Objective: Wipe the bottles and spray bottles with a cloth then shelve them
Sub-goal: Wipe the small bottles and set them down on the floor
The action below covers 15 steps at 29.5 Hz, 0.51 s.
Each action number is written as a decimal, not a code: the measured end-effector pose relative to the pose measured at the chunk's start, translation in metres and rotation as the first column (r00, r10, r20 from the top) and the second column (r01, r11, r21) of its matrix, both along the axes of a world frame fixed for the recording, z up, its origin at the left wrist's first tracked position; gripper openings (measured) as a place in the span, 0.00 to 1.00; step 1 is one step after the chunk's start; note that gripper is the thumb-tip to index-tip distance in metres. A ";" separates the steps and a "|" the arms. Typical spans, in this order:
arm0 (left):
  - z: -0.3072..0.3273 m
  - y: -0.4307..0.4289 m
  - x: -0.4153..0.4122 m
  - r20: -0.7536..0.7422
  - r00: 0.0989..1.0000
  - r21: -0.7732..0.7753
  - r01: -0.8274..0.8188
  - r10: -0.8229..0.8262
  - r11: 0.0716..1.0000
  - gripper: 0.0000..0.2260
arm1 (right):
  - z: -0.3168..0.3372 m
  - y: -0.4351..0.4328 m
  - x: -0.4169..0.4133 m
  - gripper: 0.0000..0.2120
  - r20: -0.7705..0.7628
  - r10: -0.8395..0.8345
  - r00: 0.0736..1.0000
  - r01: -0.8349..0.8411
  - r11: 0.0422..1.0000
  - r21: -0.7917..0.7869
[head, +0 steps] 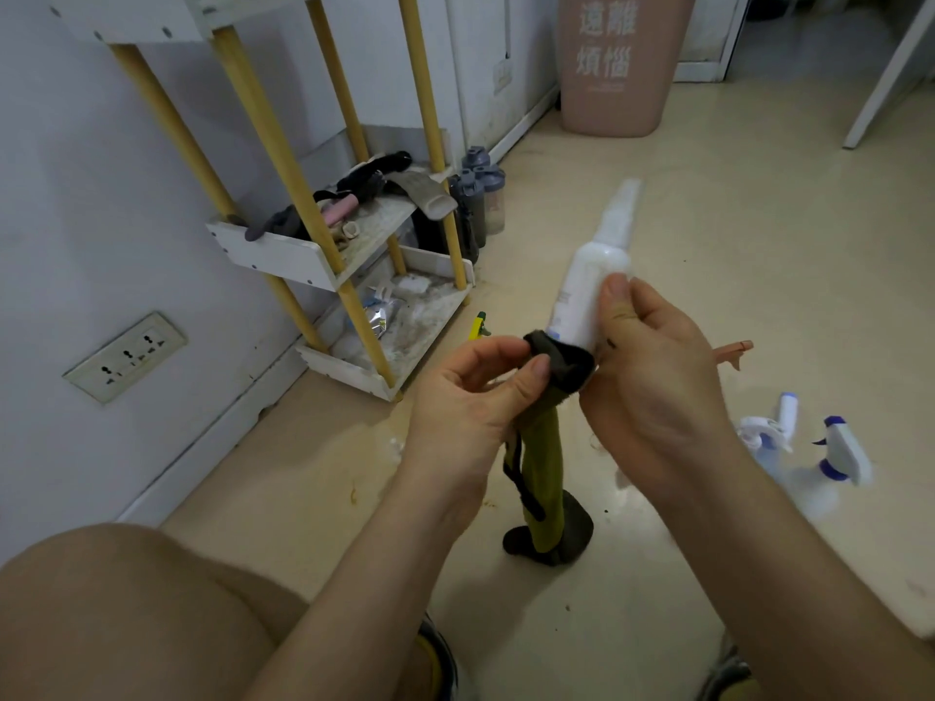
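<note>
My right hand [652,376] grips a white spray bottle [594,280] by its lower half, nozzle tilted up and away. My left hand [475,392] pinches a dark olive-green cloth [549,437] against the bottle's base; the rest of the cloth hangs down to the floor. Two more white spray bottles with blue trim [804,442] lie on the floor at right. A yellow-green sprayer [477,326] lies by the shelf [283,255], a white rack with yellow posts against the left wall.
The rack's tiers hold dark cloths, a brush and packets. Grey-capped bottles [478,194] stand beside it on the floor. A pink bin [617,68] stands at the back. A wall socket [126,356] is at left. My knee [126,614] fills the lower left.
</note>
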<state>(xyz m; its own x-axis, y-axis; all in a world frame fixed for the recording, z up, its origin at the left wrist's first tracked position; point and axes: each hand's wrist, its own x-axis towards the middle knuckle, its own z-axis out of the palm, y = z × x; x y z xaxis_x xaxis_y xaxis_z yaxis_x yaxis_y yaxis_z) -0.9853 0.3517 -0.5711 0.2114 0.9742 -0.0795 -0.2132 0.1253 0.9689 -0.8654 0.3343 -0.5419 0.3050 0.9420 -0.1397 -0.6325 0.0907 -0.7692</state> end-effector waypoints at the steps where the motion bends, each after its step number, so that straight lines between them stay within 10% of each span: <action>1: -0.001 0.000 0.000 0.035 0.999 -0.031 0.010 -0.009 0.999 0.14 | 0.002 0.000 0.001 0.15 -0.062 0.004 0.998 -0.003 1.000 0.022; 6: 0.002 -0.003 0.002 0.059 0.998 0.058 0.020 -0.024 0.998 0.21 | 0.003 0.001 0.006 0.12 -0.320 0.016 0.947 0.001 0.999 0.051; 12: 0.012 0.001 -0.002 0.061 0.997 0.078 -0.061 0.057 0.995 0.15 | -0.005 0.000 0.009 0.32 0.071 0.054 0.996 -0.059 0.995 0.076; 15: 0.013 0.004 -0.002 0.221 0.975 -0.083 -0.019 0.037 0.996 0.14 | -0.005 -0.001 0.008 0.30 -0.006 0.076 0.997 -0.075 0.993 0.093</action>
<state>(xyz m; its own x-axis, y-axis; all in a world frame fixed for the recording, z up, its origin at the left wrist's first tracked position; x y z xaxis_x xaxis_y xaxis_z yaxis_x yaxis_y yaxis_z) -0.9872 0.3558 -0.5578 0.2054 0.9723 -0.1116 -0.4260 0.1915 0.8842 -0.8573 0.3336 -0.5465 0.2318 0.9713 -0.0533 -0.6471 0.1130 -0.7540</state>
